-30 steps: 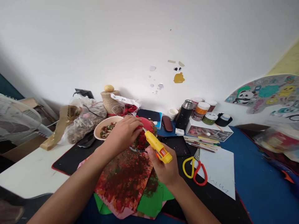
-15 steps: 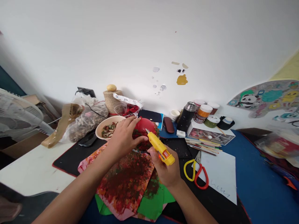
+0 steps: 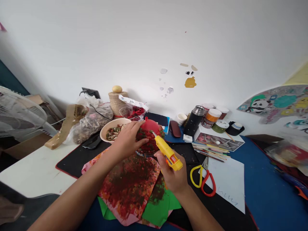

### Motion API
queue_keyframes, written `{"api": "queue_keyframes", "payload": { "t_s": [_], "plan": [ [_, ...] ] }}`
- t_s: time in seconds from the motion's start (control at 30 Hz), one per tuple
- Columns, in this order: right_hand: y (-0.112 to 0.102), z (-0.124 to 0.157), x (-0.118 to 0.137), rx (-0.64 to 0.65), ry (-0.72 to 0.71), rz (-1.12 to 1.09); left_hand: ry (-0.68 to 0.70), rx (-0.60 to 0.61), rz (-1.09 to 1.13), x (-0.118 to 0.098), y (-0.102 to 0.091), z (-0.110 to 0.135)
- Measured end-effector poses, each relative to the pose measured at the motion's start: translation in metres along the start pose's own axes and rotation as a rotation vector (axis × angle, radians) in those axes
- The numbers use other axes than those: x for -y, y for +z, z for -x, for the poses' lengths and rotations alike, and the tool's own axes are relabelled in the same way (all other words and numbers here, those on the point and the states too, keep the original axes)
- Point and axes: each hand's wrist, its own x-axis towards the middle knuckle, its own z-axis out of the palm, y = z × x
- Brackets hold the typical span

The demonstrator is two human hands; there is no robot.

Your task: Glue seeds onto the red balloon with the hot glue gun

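A red balloon point(image 3: 151, 125), its lower part crusted with red, brown and green bits, sits in front of me with its knot at the top. Around its left side my left hand point(image 3: 128, 136) is cupped, thumb across the front. My right hand point(image 3: 174, 171) grips a yellow glue gun point(image 3: 168, 152), whose nozzle points up and left at the balloon's crusted side. Whether the nozzle touches it, I cannot tell. Beneath lies a paint-stained pink and red sheet point(image 3: 125, 192) over green paper point(image 3: 155, 210). Left of the balloon, a bowl point(image 3: 104, 134) holds mixed dry pieces.
Scissors point(image 3: 209, 183) with yellow and red handles lie on the right by white paper point(image 3: 232, 183). Brushes point(image 3: 211, 150), a black flask point(image 3: 193, 120) and paint jars point(image 3: 213, 117) stand behind. A twine spool point(image 3: 117, 103) and plastic bag point(image 3: 90, 125) are at the back left.
My view has shifted slightly. The left hand has drawn a little left, showing more of the balloon's crusted front. The glue gun stays in my right hand near the balloon.
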Motion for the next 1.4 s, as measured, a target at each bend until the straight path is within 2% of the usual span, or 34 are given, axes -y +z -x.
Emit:
{"api": "queue_keyframes", "payload": {
  "t_s": [0.23, 0.33, 0.43, 0.67, 0.97, 1.07, 1.27, 1.33, 1.4],
  "plan": [
    [0.0, 0.001, 0.0, -0.008, -0.001, 0.002, 0.083, 0.1, 0.207, 0.02, -0.009, -0.006],
    [0.0, 0.001, 0.001, -0.008, -0.003, 0.006, 0.075, 0.121, 0.267, 0.025, -0.012, -0.006],
    [0.001, 0.001, 0.001, -0.002, 0.003, 0.014, 0.059, 0.115, 0.288, 0.026, -0.012, -0.005],
    [0.001, 0.0, 0.0, 0.018, 0.005, 0.012, -0.028, 0.019, 0.239, 0.024, -0.004, -0.005],
    [0.003, 0.003, -0.002, 0.087, -0.024, 0.056, -0.063, 0.066, 0.392, 0.034, -0.004, 0.002],
    [0.004, 0.004, -0.004, 0.094, -0.06, 0.052, -0.151, -0.017, 0.429, 0.042, -0.011, 0.004],
    [0.005, 0.003, -0.006, 0.08, -0.098, 0.06, -0.482, -0.458, 0.594, 0.074, -0.029, 0.005],
    [0.005, 0.003, -0.007, 0.103, -0.117, 0.069, -0.503, -0.498, 0.547, 0.085, -0.033, 0.006],
    [0.005, 0.004, -0.007, 0.13, -0.141, 0.091, -0.475, -0.432, 0.458, 0.093, -0.036, 0.007]
  ]
}}
